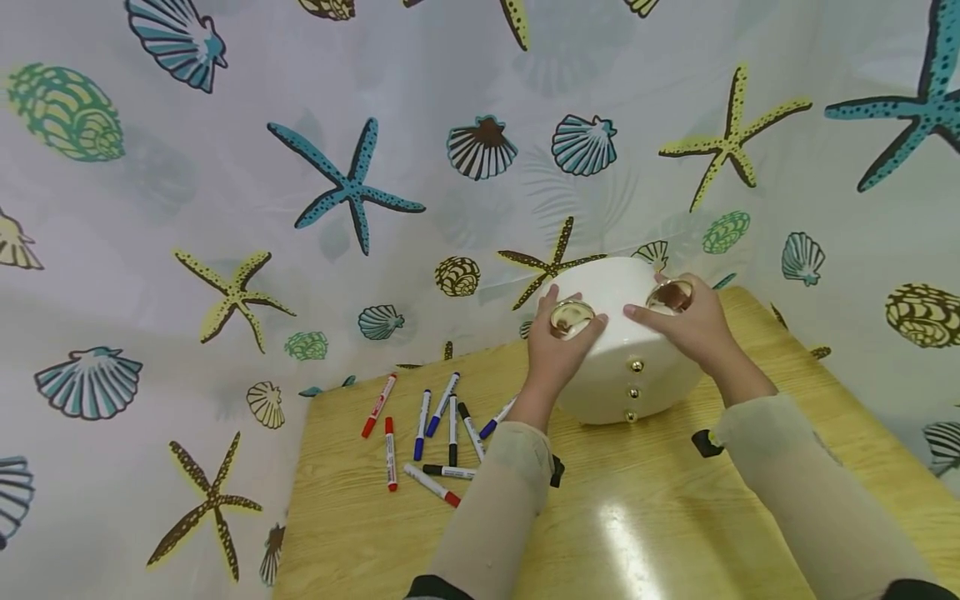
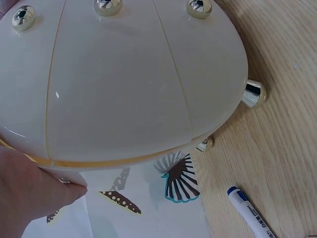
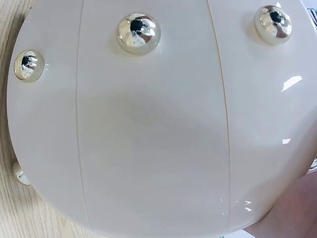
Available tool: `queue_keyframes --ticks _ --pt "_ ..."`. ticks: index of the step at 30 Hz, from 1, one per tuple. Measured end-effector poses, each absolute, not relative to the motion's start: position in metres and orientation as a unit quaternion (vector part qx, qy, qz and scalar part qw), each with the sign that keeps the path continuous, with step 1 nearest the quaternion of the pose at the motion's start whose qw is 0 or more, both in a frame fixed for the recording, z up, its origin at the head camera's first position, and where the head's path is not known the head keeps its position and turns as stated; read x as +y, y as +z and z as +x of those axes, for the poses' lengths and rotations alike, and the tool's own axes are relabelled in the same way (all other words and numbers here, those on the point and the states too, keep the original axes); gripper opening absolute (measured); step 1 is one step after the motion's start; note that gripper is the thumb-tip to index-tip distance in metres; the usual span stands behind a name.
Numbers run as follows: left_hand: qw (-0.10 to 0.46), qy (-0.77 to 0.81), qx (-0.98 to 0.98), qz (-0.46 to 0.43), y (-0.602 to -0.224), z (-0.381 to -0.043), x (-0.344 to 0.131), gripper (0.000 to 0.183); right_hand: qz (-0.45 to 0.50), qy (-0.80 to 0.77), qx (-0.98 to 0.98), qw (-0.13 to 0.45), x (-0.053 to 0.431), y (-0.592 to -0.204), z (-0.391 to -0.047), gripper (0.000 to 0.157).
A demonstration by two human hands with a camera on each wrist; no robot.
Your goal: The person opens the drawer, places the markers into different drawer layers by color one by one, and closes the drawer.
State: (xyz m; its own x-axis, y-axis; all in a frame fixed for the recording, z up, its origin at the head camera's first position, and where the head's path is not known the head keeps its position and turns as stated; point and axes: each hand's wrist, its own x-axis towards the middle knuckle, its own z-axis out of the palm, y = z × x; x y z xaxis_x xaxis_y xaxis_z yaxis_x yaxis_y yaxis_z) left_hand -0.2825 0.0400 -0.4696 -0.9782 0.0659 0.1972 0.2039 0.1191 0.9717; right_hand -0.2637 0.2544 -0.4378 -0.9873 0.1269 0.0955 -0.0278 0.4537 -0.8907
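A glossy white rounded box (image 1: 617, 354) with a column of gold knobs (image 1: 633, 392) stands on the wooden table. Two gold-rimmed round parts sit on its top. My left hand (image 1: 555, 350) curls thumb and fingers round the left gold part (image 1: 572, 315). Round the right gold part (image 1: 670, 296) my right hand (image 1: 697, 321) holds in the same way, its thumb lying on the white top. In the left wrist view, gold feet (image 2: 254, 94) show under the white box (image 2: 119, 79). Most of each hand is hidden behind the box in the wrist views.
Several markers with red, blue and black caps lie left of the box, among them a red-capped marker (image 1: 391, 454) and a blue-capped marker (image 1: 422, 425). The wooden table (image 1: 360, 533) meets a curtain (image 1: 420, 100) printed with shells and starfish behind.
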Motion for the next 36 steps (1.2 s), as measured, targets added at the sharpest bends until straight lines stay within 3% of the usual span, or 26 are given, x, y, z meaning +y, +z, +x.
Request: queue_keyframes --ticks 9,17,24,36 --pt "0.059 -0.655 -0.747 -0.100 -0.469 -0.275 0.037 0.079 -0.031 0.542 -0.837 0.064 0.252 -0.435 -0.257 0.071" --pt "0.052 -0.646 -0.756 -0.098 -0.469 -0.265 0.033 0.093 -0.047 0.535 -0.841 0.056 0.250 -0.435 -0.246 0.085" --pt "0.057 -0.651 -0.750 -0.105 -0.469 -0.259 0.032 0.093 -0.032 0.550 -0.832 0.061 0.247 -0.436 -0.239 0.071" --pt "0.056 -0.658 -0.744 -0.101 -0.465 -0.245 0.029 0.067 -0.033 0.536 -0.841 0.065 0.245 -0.436 -0.230 0.068"
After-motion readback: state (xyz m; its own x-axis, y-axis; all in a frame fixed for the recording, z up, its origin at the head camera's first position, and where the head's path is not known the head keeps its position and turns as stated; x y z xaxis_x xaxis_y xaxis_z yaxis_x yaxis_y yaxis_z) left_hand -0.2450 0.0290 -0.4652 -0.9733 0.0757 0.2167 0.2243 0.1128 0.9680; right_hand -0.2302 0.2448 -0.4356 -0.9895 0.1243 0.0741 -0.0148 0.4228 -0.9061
